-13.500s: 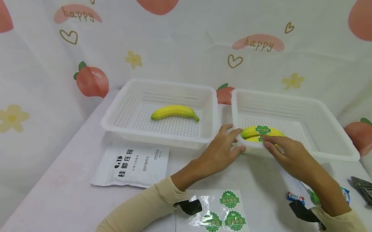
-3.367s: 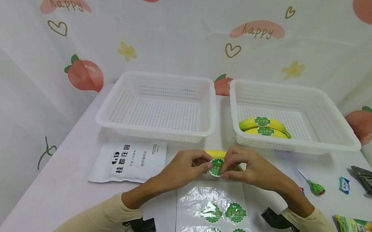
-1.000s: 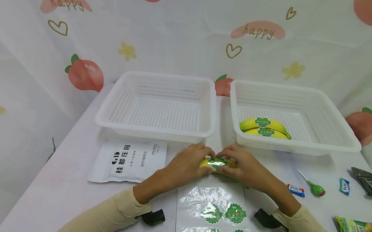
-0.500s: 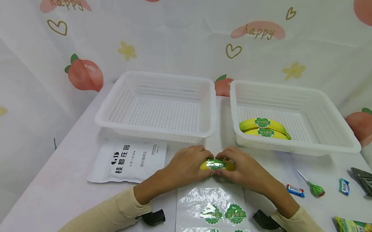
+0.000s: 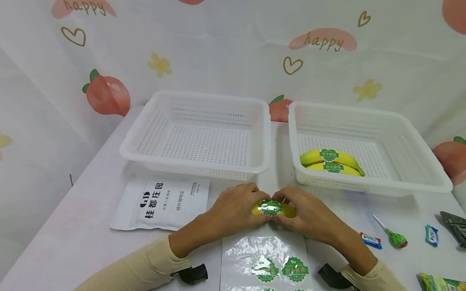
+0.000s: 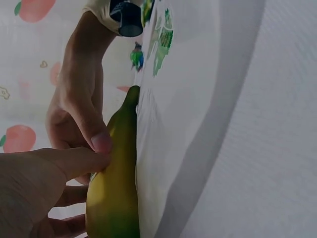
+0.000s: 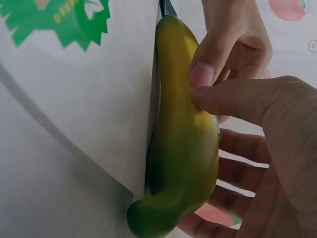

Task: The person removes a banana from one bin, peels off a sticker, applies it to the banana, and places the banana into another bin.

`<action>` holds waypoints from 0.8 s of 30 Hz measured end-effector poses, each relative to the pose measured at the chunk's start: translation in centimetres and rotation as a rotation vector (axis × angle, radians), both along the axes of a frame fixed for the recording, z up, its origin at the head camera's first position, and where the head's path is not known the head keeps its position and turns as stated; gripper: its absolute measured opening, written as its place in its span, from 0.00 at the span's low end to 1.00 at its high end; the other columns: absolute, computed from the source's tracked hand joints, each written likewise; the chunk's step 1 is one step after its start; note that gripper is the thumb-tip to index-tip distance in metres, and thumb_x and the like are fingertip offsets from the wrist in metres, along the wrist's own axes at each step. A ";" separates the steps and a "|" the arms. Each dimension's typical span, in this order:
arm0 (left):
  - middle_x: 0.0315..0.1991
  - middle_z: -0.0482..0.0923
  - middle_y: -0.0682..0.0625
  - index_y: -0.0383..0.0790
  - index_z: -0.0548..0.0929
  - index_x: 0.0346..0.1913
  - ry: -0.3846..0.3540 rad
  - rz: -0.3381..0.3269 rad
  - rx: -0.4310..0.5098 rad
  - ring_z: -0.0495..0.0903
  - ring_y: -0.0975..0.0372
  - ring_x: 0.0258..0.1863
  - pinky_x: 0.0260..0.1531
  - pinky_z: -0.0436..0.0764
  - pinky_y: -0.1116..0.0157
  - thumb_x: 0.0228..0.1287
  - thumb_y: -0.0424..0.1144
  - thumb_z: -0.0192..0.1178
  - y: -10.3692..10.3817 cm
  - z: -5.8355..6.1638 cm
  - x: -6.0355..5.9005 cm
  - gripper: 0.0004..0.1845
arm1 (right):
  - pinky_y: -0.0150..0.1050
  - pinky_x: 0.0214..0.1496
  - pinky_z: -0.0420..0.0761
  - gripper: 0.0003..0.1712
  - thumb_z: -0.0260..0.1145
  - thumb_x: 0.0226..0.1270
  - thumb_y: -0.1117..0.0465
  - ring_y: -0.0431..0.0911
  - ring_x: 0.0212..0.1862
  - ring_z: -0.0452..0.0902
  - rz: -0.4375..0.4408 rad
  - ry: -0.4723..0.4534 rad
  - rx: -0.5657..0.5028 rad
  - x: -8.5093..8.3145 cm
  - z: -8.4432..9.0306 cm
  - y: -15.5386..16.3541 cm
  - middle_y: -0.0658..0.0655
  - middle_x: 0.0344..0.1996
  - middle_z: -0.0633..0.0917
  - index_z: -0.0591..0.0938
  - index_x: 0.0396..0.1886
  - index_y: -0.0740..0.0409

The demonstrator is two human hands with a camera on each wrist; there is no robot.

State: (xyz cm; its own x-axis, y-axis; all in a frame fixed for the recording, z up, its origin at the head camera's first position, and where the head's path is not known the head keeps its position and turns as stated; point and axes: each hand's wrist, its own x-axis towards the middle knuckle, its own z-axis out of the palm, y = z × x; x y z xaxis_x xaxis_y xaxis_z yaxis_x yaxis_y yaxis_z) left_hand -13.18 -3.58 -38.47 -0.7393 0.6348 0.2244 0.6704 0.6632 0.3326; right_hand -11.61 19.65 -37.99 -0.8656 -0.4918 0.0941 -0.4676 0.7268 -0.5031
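The left hand point(image 5: 239, 205) and the right hand point(image 5: 308, 212) meet over one banana point(image 5: 271, 209) that lies on the table point(image 5: 80, 243) near the middle, just in front of the gap between the two baskets. Both hands curl round the fruit, each holding one end, and the thumbs press side by side on a green sticker point(image 5: 270, 207) on its upper face. In the right wrist view the right thumb point(image 7: 233, 101) and the left thumb tip point(image 7: 203, 74) touch on the yellow skin.

Just near of the hands lies the sticker sheet point(image 5: 270, 280), four green labels left on its glossy backing. To the left of it rests a white pouch point(image 5: 162, 203) with black print. Farther off stand the left basket point(image 5: 202, 135), with nothing in it, and the right basket point(image 5: 367, 149), where two stickered bananas point(image 5: 331, 160) lie side by side. At the right, a lollipop point(image 5: 390, 233) and small sweets point(image 5: 431, 234) are scattered.

The likely trouble: the label could crease or lift at an edge, since a flat sticker is being pressed onto a curved skin. The banana could also roll under uneven thumb pressure, dragging the sticker askew.
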 end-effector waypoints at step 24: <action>0.49 0.88 0.49 0.39 0.86 0.58 -0.007 0.014 0.013 0.86 0.60 0.44 0.39 0.84 0.65 0.71 0.57 0.69 0.3 2.3 0.6 0.26 | 0.36 0.43 0.80 0.16 0.80 0.65 0.47 0.39 0.42 0.79 -0.011 -0.037 -0.057 -0.5 -0.1 0.5 0.43 0.39 0.84 0.84 0.42 0.49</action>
State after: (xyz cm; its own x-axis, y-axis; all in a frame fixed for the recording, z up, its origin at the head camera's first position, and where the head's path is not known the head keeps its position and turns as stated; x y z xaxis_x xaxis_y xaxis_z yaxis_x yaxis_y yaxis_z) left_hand -12.54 -3.29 -36.16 -0.7494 0.6218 0.2274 0.6591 0.6678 0.3460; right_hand -12.10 20.15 -38.04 -0.8743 -0.4770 0.0899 -0.4402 0.7013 -0.5606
